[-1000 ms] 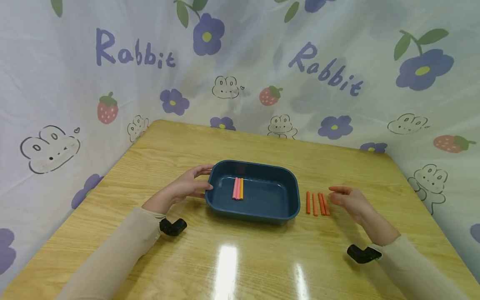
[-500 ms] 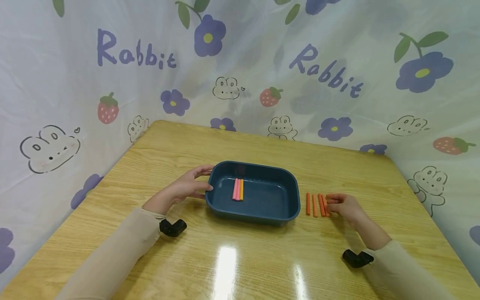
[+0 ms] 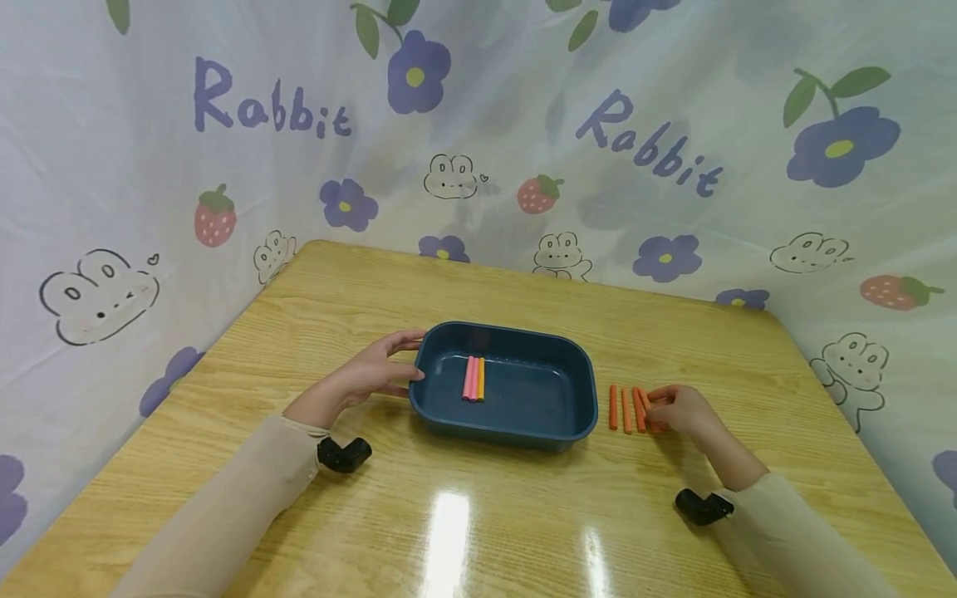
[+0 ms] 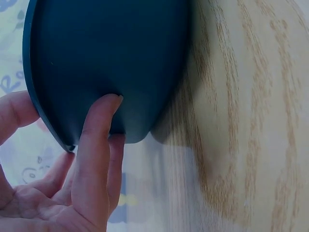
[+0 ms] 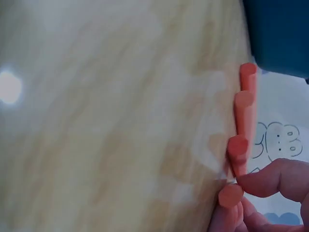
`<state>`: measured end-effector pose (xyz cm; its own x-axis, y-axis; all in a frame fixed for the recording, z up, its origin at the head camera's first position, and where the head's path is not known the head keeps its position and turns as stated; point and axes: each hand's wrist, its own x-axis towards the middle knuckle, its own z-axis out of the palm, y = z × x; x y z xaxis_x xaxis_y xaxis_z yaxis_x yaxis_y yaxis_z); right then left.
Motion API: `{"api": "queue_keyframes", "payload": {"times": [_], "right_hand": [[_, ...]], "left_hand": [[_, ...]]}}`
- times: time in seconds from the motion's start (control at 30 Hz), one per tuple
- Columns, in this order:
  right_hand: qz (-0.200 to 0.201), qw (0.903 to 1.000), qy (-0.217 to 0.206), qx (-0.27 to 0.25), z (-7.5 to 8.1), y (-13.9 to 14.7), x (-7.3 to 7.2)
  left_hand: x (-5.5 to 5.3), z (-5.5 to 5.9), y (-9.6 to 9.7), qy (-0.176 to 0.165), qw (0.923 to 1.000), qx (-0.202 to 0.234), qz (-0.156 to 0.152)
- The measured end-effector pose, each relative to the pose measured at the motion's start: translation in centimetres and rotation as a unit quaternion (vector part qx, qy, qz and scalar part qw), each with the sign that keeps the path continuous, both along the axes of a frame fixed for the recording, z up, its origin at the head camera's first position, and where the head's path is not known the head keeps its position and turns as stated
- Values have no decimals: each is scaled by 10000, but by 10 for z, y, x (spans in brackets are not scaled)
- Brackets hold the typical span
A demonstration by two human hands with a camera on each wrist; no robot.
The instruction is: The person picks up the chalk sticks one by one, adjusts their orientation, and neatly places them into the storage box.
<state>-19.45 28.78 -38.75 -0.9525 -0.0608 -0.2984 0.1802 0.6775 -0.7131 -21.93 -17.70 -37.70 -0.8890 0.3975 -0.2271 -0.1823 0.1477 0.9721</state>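
My left hand holds the left end of a dark blue rectangular bin, its thumb over the rim and other fingers along the outer wall. In the left wrist view, the fingers press against the bin wall. Two pink sticks and a yellow stick lie side by side inside. Right of the bin, my right hand pinches the rightmost orange stick between thumb and fingertips; the hand partly hides it in the head view. Beside it are a reddish-orange stick, a lighter stick and another reddish-orange stick.
Everything stands on a light wooden table. A white cloth printed with rabbits, flowers and strawberries hangs around its back and sides. Each wrist carries a black camera mount, seen on the left wrist and right wrist.
My right hand has moved left and slightly down to the row of orange sticks, and its fingers have closed on the rightmost one. The left hand and the bin have stayed put.
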Motion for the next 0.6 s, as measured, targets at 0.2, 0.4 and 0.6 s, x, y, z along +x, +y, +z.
{"api": "queue_keyframes", "payload": {"times": [0.2,0.4,0.6], "right_hand": [[-138,9954,-319,-891,2,4,-1],[-462,9749,-823,-2015,2,9,-3],[-591,9375,-1091,-3251,7,9,-3]], "left_hand": [[0,1,0,11,10000,-38,14],[0,1,0,8,10000,-35,10],[-1,0,0,-1,10000,-11,14]]}}
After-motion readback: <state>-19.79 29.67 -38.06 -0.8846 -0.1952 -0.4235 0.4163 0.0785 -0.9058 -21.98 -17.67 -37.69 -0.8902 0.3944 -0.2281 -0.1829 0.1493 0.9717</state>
